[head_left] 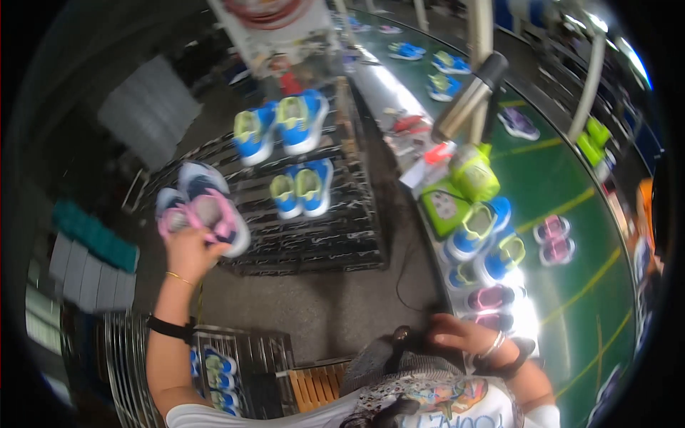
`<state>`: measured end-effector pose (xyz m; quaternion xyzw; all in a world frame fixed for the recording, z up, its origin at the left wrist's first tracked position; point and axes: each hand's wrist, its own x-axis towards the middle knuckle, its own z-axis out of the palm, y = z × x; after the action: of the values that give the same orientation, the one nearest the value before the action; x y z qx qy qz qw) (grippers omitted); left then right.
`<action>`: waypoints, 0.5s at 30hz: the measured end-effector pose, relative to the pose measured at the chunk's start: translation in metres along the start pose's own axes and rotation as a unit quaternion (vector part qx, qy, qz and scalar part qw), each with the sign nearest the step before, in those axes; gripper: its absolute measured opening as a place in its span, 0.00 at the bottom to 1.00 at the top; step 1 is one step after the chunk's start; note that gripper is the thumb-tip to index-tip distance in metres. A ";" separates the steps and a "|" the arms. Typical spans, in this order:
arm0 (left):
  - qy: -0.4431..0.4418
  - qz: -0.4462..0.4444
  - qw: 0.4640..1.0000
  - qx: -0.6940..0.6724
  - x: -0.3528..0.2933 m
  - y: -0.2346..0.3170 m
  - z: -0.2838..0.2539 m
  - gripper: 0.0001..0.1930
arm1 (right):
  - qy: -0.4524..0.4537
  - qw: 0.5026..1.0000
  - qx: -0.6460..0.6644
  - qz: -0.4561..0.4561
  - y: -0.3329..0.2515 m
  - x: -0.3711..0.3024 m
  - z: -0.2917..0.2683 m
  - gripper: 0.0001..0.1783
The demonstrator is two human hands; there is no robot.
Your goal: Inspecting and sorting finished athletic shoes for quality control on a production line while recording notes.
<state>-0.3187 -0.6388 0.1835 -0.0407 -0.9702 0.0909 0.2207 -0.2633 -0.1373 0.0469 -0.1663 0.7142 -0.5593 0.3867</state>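
My left hand [191, 250] reaches out to the left and pinches a pair of navy and grey sneakers with pink collars [207, 208] at their heels, at the left end of a dark slatted rack [335, 246]. On that rack stand two pairs of blue sneakers with lime linings, a larger pair [303, 125] and a smaller pair [303, 191]. My right hand [457, 334] hangs low at the edge of the green conveyor belt [571, 299], its fingers loosely apart and holding nothing. Pink and dark small shoes [492, 298] lie just beyond it.
Blue and lime sneakers [478, 232] crowd the belt's near edge beside a green box [444, 207] and a steel flask [471, 96]. Another pink pair [555, 239] lies on the belt. A wire rack [128, 364] with shoes and a wooden-slatted seat [317, 385] are close to me.
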 end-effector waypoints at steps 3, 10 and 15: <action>-0.021 0.006 0.996 0.089 0.070 -0.126 0.032 0.18 | 0.058 0.995 -0.080 0.005 -0.001 0.032 0.007 0.35; -0.096 0.035 0.992 0.071 0.228 -0.179 0.116 0.16 | 0.167 0.979 -0.026 0.117 0.019 0.043 0.005 0.40; 0.029 0.039 0.961 0.272 0.248 -0.185 0.140 0.19 | 0.352 0.913 0.064 0.194 0.052 -0.019 0.047 0.36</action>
<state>-0.6096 -0.8124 0.2000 -0.0197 -0.9000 0.3583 0.2475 -0.2061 -0.1391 0.0025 0.2084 0.7849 -0.5403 0.2206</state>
